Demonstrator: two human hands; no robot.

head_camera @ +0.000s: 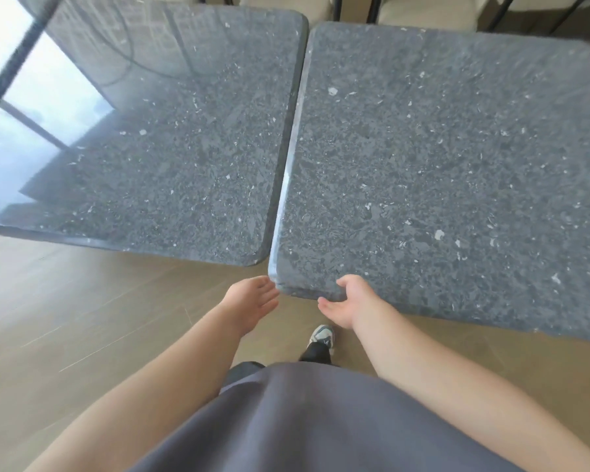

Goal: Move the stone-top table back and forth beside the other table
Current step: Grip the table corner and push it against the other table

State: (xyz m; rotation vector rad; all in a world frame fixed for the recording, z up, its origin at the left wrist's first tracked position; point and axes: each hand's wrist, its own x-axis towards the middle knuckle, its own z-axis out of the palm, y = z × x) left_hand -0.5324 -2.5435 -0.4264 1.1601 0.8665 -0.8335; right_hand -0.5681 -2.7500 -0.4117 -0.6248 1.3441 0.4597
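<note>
You are at the gripping step. Your left hand [252, 303] sits at the near left corner of the right-hand dark grey speckled stone-top table [440, 185], fingers extended against the corner edge and not curled round it. Your right hand [346, 303] is at the near edge just beside that corner, thumb over the top rim and fingers reaching beneath; whether it has fully clamped cannot be told.

This table stands alongside the other dark grey polished stone-top table [157, 148], their long edges almost touching along a narrow seam, and its near edge sits closer to you than the neighbour's.

For the next move, secure both hands on the edge, then slide the table parallel to the seam. Judged risk: stone edges scraping together. Keep your grey-and-white shoe [321, 337] clear of the base.
</note>
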